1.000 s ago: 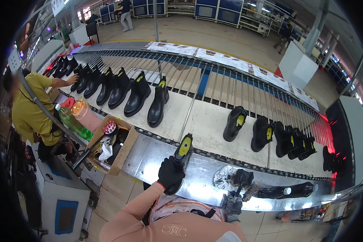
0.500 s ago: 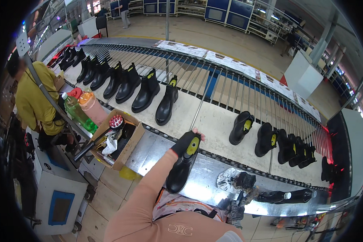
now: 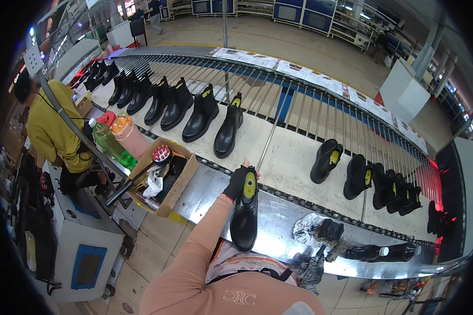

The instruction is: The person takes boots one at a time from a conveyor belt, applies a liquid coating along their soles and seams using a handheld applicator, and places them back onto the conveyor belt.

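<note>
My left hand (image 3: 236,184), in a black fingerless glove, is closed around the shaft of a black ankle boot (image 3: 243,226). The boot hangs over the metal ledge, toe toward me, its yellow-green insole showing through the opening. My right hand (image 3: 314,269), in a dirty grey glove, is low at the ledge's near edge. Its fingers are partly blurred, and whether they hold anything is unclear. Close to them lie a brownish, rough-looking piece (image 3: 335,251) and a black block (image 3: 330,231) beside crumpled pale wrapping (image 3: 306,229).
Several black boots stand on the pale conveyor (image 3: 278,152), left and right of me. A cardboard box (image 3: 186,181) holds a red-and-white bristled brush (image 3: 162,154). Bottles (image 3: 108,144) stand behind it; dark bottles (image 3: 365,252) lie at right. A person in yellow (image 3: 55,126) works at left.
The boot in my left hand has turned, so its toe points more directly toward me. My right hand stays near the black block. The whole view has shifted slightly.
</note>
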Action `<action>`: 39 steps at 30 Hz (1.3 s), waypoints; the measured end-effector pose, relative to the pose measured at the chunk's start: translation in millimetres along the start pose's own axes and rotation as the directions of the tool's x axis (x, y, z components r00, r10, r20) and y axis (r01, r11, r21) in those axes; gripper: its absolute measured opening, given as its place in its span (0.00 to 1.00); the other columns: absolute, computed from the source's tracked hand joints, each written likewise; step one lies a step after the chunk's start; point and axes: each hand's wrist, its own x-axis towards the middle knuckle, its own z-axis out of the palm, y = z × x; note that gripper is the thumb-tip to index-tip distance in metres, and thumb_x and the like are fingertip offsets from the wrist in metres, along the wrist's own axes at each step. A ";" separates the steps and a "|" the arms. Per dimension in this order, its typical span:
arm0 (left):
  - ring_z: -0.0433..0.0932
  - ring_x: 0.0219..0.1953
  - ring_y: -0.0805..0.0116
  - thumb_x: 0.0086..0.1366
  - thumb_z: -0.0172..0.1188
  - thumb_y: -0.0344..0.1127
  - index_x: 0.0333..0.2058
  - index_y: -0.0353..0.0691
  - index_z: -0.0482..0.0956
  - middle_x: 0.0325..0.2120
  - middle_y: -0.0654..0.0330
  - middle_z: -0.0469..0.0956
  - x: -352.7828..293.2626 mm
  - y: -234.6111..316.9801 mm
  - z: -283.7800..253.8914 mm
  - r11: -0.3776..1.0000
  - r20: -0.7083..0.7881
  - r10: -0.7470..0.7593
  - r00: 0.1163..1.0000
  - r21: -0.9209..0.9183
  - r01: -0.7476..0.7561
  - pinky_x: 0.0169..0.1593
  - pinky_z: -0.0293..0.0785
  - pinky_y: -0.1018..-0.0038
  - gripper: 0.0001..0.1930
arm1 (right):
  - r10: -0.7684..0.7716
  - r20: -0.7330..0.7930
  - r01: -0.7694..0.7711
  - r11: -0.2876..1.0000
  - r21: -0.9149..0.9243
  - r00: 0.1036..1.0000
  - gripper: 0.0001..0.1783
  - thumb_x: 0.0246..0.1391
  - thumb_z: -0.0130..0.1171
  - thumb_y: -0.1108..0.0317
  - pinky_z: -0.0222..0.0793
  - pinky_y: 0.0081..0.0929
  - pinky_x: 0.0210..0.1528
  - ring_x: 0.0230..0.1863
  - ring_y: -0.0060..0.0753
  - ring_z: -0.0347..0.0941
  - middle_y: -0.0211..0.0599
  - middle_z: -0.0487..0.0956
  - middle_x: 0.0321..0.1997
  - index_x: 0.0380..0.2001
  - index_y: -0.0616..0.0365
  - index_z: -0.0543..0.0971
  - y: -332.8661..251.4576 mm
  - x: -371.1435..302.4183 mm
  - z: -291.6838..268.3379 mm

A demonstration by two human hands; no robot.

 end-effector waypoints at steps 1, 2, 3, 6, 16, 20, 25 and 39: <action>0.74 0.22 0.68 0.66 0.39 0.64 0.23 0.38 0.77 0.19 0.60 0.76 -2.1 1.7 2.3 1.000 -0.003 -0.009 1.000 0.015 0.009 0.29 0.71 0.75 0.33 | 0.007 -0.001 -0.007 1.000 0.001 1.000 0.31 0.58 0.43 0.75 0.62 0.19 0.15 0.16 0.19 0.65 0.34 0.75 0.28 0.65 0.42 0.57 2.1 1.0 -3.3; 0.74 0.22 0.68 0.66 0.39 0.64 0.23 0.38 0.77 0.19 0.60 0.76 -0.8 1.2 3.4 1.000 -0.005 -0.013 1.000 0.019 0.013 0.29 0.71 0.75 0.33 | -0.011 0.030 0.008 0.996 0.094 0.999 0.27 0.59 0.44 0.71 0.64 0.20 0.17 0.19 0.20 0.67 0.34 0.75 0.29 0.63 0.43 0.59 5.7 4.5 -7.2; 0.73 0.21 0.68 0.66 0.39 0.64 0.23 0.38 0.77 0.19 0.60 0.75 1.7 1.1 4.6 0.999 -0.031 -0.041 0.999 -0.031 0.040 0.29 0.71 0.74 0.33 | -0.032 0.059 0.021 0.982 0.187 0.998 0.24 0.60 0.45 0.66 0.67 0.21 0.19 0.21 0.20 0.68 0.33 0.75 0.30 0.61 0.44 0.61 9.6 7.8 -10.7; 0.72 0.20 0.67 0.65 0.40 0.66 0.22 0.38 0.76 0.18 0.60 0.75 4.0 -1.4 -2.3 0.977 0.025 -0.136 0.990 -0.163 0.139 0.28 0.71 0.74 0.34 | 0.027 0.001 -0.027 0.960 0.277 1.000 0.20 0.60 0.52 0.58 0.67 0.17 0.20 0.22 0.21 0.72 0.29 0.76 0.30 0.55 0.40 0.66 -12.3 -11.2 18.6; 0.65 0.41 0.63 0.69 0.29 0.62 0.12 0.38 0.70 0.19 0.58 0.68 -83.6 61.3 40.8 0.942 0.382 0.328 0.864 -0.200 -0.269 0.52 0.59 0.71 0.39 | 0.158 0.039 -0.162 0.919 0.360 0.987 0.20 0.60 0.50 0.53 0.62 0.17 0.13 0.21 0.18 0.68 0.30 0.76 0.36 0.55 0.37 0.66 -5.1 -7.9 0.5; 0.67 0.36 0.63 0.70 0.31 0.59 0.11 0.37 0.69 0.16 0.58 0.69 -97.9 71.8 56.0 0.900 0.491 0.435 0.755 -0.247 -0.359 0.53 0.59 0.70 0.37 | 0.142 -0.102 -0.093 0.919 0.382 0.985 0.19 0.59 0.51 0.53 0.66 0.16 0.19 0.21 0.21 0.68 0.33 0.76 0.30 0.52 0.41 0.68 -29.0 -33.9 34.7; 0.67 0.37 0.61 0.66 0.32 0.66 0.08 0.38 0.67 0.11 0.56 0.68 -106.3 75.5 58.4 0.898 0.452 0.437 0.778 -0.272 -0.347 0.49 0.61 0.70 0.40 | -0.043 0.045 0.026 0.946 0.324 0.998 0.19 0.61 0.50 0.62 0.66 0.17 0.17 0.22 0.23 0.70 0.40 0.77 0.36 0.54 0.43 0.63 -1.8 -18.9 15.7; 0.66 0.24 0.66 0.68 0.27 0.64 0.09 0.37 0.70 0.12 0.58 0.69 -98.4 72.0 79.0 0.907 0.658 0.421 0.624 -0.320 -0.274 0.52 0.58 0.69 0.41 | -0.304 0.651 0.665 0.614 -0.425 0.696 0.23 0.48 0.58 0.73 0.69 0.26 0.49 0.47 0.35 0.74 0.40 0.78 0.47 0.51 0.60 0.73 -123.4 -47.4 35.8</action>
